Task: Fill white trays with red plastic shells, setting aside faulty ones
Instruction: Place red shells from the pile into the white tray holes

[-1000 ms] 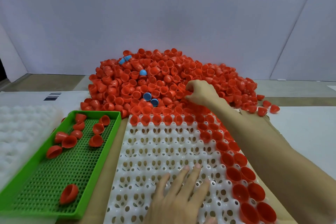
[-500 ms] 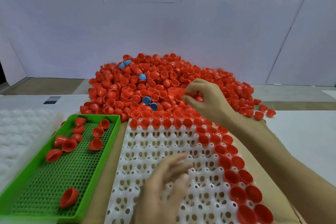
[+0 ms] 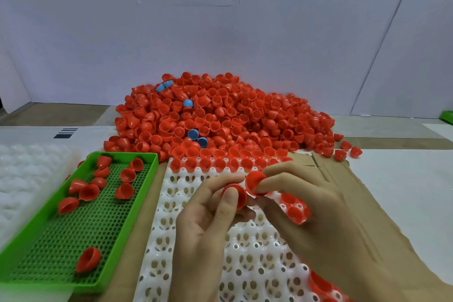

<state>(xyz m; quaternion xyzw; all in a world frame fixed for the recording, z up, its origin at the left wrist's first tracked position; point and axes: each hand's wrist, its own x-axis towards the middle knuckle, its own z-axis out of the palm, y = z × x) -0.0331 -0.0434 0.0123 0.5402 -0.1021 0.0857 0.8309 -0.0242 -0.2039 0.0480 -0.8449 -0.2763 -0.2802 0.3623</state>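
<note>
**Hands.** The left hand [image 3: 208, 225] pinches one red dome-shaped plastic shell [image 3: 236, 195] between its thumb and curled fingers. The right hand [image 3: 308, 206] pinches a second red plastic shell [image 3: 255, 182] at its fingertips, dome side up. The two shells sit just beside each other, raised above the middle of the white moulded plastic tray [image 3: 186, 193]. More red shows under the right hand's fingers. It cannot be told whether those shells lie in the tray or in the palm.

**Tray.** The white tray rests on a brown cardboard sheet [image 3: 338, 179] laid on the white surface [image 3: 404, 179]. Its far row of cups carries seated red shells [image 3: 220, 164]. Further red shells [image 3: 321, 284] occupy cups at the near right corner.

**Supply.** A large heap of loose red shells [image 3: 232, 117] lies beyond the tray and reaches its far edge. A few blue plastic shells [image 3: 193, 133] are mixed into the heap.

**Rejects.** A green perforated plastic tray [image 3: 61, 252] stands just left of the white tray. It holds scattered red shells [image 3: 125, 191], most of them at its far end and one near the front.
</note>
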